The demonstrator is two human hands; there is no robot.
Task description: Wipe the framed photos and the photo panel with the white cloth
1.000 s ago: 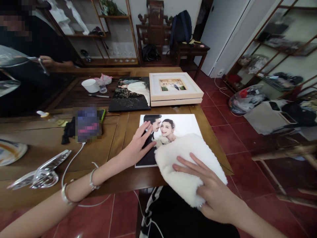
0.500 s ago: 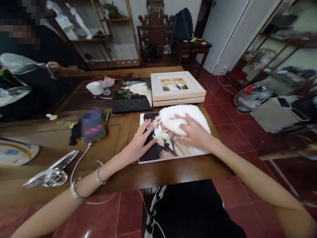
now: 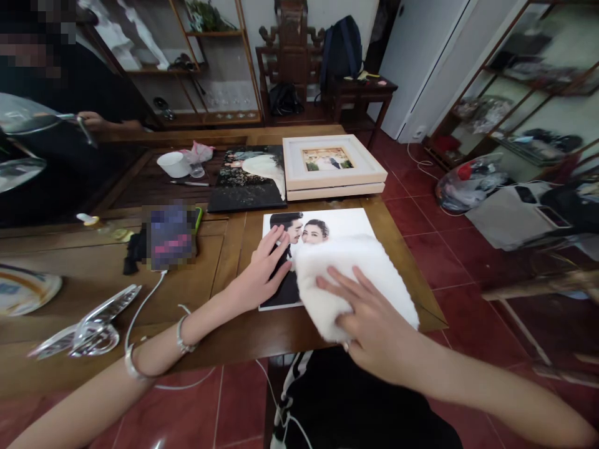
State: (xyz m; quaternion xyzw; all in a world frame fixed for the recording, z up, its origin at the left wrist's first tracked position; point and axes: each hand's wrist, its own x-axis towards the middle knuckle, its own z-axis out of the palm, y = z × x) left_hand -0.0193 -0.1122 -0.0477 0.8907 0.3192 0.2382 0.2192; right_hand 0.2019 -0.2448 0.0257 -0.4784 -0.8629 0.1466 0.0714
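Note:
A wedding photo panel, showing a couple on a white ground, lies flat near the table's front edge. Its left side is under my left hand, which rests there with fingers spread. Over the panel's lower right, a fluffy white cloth covers much of the picture and hangs past the near edge. My right hand presses on this cloth and grips a bunched part of it, thumb tucked in.
Behind the panel are a dark photo panel and stacked pale wooden frames. To the left lie a white cup, a dropper bottle, a shiny silvery clip-like object and a charging cable. Across the table stands another person.
My right hand has drawn the white cloth down the panel towards me, uncovering the second face and the upper right corner. My left hand stays on the panel's left side.

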